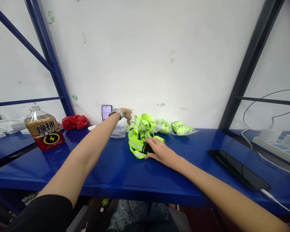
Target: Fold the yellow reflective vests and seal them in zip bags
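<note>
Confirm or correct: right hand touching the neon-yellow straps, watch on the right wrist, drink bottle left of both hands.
In the head view, the watch is on the wrist of the left hand, not the right. The right hand does touch the neon-yellow straps, and the drink bottle is left of both hands.

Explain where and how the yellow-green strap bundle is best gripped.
Probably by the dark patch low on the strap bundle, pinched from the near right, where the right hand rests. The upper loops stand loose and open, so gripping one alone might pull the bundle apart.
</note>
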Demonstrator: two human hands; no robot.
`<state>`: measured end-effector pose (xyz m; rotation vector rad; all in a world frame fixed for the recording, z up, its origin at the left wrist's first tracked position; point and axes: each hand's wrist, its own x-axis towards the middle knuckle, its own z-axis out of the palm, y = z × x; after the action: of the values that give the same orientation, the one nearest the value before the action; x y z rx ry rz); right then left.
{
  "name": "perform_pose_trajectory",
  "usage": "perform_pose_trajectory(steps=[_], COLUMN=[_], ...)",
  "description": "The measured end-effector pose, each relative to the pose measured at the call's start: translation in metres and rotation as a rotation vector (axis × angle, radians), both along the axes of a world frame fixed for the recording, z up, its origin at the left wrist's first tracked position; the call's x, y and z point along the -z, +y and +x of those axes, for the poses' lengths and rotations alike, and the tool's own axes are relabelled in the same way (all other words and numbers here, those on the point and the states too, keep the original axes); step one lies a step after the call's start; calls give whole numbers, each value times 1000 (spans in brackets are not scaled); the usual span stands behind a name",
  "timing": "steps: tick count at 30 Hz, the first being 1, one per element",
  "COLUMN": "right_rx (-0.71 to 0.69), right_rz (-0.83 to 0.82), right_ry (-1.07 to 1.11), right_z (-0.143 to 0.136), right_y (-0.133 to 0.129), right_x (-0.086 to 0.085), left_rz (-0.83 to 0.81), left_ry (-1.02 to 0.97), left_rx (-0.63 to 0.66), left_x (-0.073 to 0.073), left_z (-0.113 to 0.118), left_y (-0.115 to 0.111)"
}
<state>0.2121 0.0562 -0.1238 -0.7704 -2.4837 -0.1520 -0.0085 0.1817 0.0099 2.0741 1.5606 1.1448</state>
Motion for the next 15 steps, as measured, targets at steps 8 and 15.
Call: perform_pose_trajectory(steps=[8, 15], right_rx=[-57, -46], right_rz=[-245, -327], right_ry=[94, 80], right_z=[3, 5], right_y=[0, 16], right_x=[-3, -2], left_rz=[500, 336], left_ry=[644, 629], left_rx=[180, 303], left_x=[41, 124], left_z=[51, 27], left_y=[-113, -137])
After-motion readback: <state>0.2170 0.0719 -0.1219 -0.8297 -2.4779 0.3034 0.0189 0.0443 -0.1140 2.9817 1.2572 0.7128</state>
